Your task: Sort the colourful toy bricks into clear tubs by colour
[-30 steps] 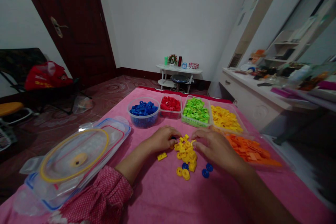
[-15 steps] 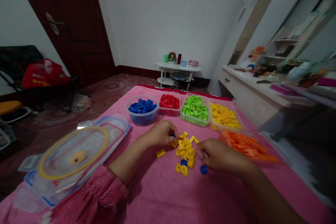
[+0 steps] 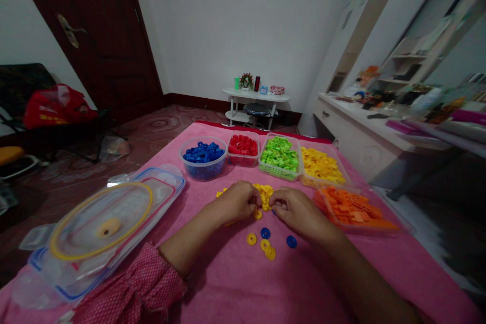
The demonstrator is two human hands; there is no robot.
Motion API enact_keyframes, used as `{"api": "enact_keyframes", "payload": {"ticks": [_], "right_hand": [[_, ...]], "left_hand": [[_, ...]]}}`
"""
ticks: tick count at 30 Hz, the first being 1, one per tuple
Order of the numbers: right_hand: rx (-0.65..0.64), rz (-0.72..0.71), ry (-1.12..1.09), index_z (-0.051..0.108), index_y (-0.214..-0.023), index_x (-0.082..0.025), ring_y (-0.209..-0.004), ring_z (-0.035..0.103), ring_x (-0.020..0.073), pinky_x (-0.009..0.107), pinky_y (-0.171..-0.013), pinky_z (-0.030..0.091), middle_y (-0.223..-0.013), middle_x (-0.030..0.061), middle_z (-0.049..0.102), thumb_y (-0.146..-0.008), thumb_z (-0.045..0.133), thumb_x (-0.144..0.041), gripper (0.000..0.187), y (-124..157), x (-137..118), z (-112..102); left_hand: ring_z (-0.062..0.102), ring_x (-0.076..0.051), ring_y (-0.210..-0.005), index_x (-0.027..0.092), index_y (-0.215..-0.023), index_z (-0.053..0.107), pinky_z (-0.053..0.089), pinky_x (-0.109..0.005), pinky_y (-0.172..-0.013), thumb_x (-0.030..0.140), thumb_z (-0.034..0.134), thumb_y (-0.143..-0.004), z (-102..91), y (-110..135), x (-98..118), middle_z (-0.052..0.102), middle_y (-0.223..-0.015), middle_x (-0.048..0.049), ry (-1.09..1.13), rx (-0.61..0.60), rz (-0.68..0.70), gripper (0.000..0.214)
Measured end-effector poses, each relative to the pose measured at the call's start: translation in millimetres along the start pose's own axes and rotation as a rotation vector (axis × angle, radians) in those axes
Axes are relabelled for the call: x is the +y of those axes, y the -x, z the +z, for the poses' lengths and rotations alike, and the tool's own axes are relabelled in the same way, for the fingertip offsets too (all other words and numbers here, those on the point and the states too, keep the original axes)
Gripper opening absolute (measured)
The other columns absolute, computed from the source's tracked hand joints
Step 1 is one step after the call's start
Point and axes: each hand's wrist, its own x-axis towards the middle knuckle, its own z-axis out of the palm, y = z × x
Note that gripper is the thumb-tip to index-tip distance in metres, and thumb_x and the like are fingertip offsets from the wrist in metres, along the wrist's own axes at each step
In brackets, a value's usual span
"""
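Note:
My left hand [image 3: 240, 201] and my right hand [image 3: 296, 208] flank a small heap of yellow plastic building pieces [image 3: 265, 193]. The fingers of both are curled and touch the heap's near sides; what lies between them is hidden or too small to name. A bit of blue shows under my right fingertips. Beside my left fingertips lies a yellow ring-shaped piece [image 3: 257, 214]. Nearer to me, loose on the pink cloth [image 3: 228, 278], are a yellow wheel [image 3: 251, 239], two overlapping yellow wheels [image 3: 270, 253], a blue wheel [image 3: 265, 233] and another blue wheel [image 3: 291, 241].
Behind the hands stand a round tub [image 3: 203, 170] of blue pieces and boxes of red [image 3: 243, 161], green [image 3: 280, 173] and yellow pieces [image 3: 322, 166]. A box of orange pieces [image 3: 353, 207] is by my right forearm. Clear lids [image 3: 125, 228] lie stacked at left.
Both hands have moved closer together around the yellow heap, which is now more compact and farther back. Several yellow and blue wheels now lie apart from it, nearer to me.

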Motion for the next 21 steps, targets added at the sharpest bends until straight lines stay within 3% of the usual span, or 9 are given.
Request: {"api": "enact_keyframes", "payload": {"ticks": [3,7,10,13,16,18,21], "right_hand": [[-0.15,-0.021,0.053,0.069,-0.073,-0.018,-0.063,0.054,0.0118,0.021,-0.057,0.033,-0.071,0.0016,0.065,-0.07,0.046,-0.01,0.024,12,0,-17],[-0.294,0.021,0.07,0.064,-0.066,-0.017,-0.056,0.052,0.01,0.02,-0.051,0.029,-0.064,0.0002,0.064,-0.067,0.047,-0.008,0.02,20,-1,-25],[-0.238,0.004,0.059,0.064,-0.066,-0.017,-0.057,0.052,0.0101,0.02,-0.052,0.03,-0.063,0.0,0.063,-0.068,0.046,-0.009,0.02,19,-2,-23],[-0.13,-0.022,0.008,0.066,-0.071,-0.018,-0.059,0.052,0.0105,0.02,-0.053,0.032,-0.066,-0.0001,0.063,-0.068,0.048,-0.01,0.02,15,-5,-24],[0.041,-0.004,-0.1,0.066,-0.076,-0.018,-0.061,0.052,0.011,0.02,-0.054,0.036,-0.068,0.0,0.062,-0.071,0.05,-0.012,0.018,11,-11,-31],[0.193,0.019,-0.187,0.066,-0.078,-0.018,-0.063,0.054,0.0116,0.021,-0.057,0.04,-0.071,0.0008,0.062,-0.075,0.051,-0.015,0.015,10,-17,-34],[0.346,0.003,-0.286,0.065,-0.083,-0.018,-0.068,0.057,0.0128,0.023,-0.062,0.044,-0.079,0.0028,0.064,-0.079,0.053,-0.021,0.012,8,-24,-33]], "left_hand": [[0.062,-0.012,-0.064,0.015,-0.092,0.072,0.044,-0.019,-0.059,0.011,0.055,-0.07,2.4,4,11,0.072,-0.08,-0.0039,0.123,-0.195,0.094,0.028],[0.058,-0.011,-0.06,0.018,-0.086,0.071,0.041,-0.018,-0.056,0.006,0.057,-0.065,15.7,8,20,0.07,-0.072,-0.0008,0.035,-0.239,0.161,0.028],[0.054,-0.011,-0.057,0.017,-0.069,0.069,0.038,-0.019,-0.054,0.002,0.055,-0.06,24.4,9,21,0.066,-0.064,0.0002,-0.041,-0.233,0.18,0.022],[0.048,-0.009,-0.051,0.015,-0.063,0.066,0.033,-0.02,-0.049,0.005,0.055,-0.059,26.7,6,22,0.06,-0.057,0.0013,0.027,-0.175,0.085,0.016],[0.048,-0.008,-0.05,0.012,-0.07,0.064,0.034,-0.019,-0.049,0.013,0.058,-0.064,21.3,0,23,0.059,-0.059,0.0002,0.415,-0.031,-0.096,0.009],[0.051,-0.008,-0.052,0.01,-0.084,0.064,0.037,-0.019,-0.05,0.022,0.061,-0.069,15.4,-4,23,0.062,-0.068,-0.0033,0.806,0.036,-0.186,0.019],[0.052,-0.006,-0.053,0.009,-0.093,0.061,0.039,-0.017,-0.051,0.028,0.062,-0.073,10.2,-7,21,0.063,-0.077,-0.0073,1.313,-0.048,-0.266,0.028]]}}
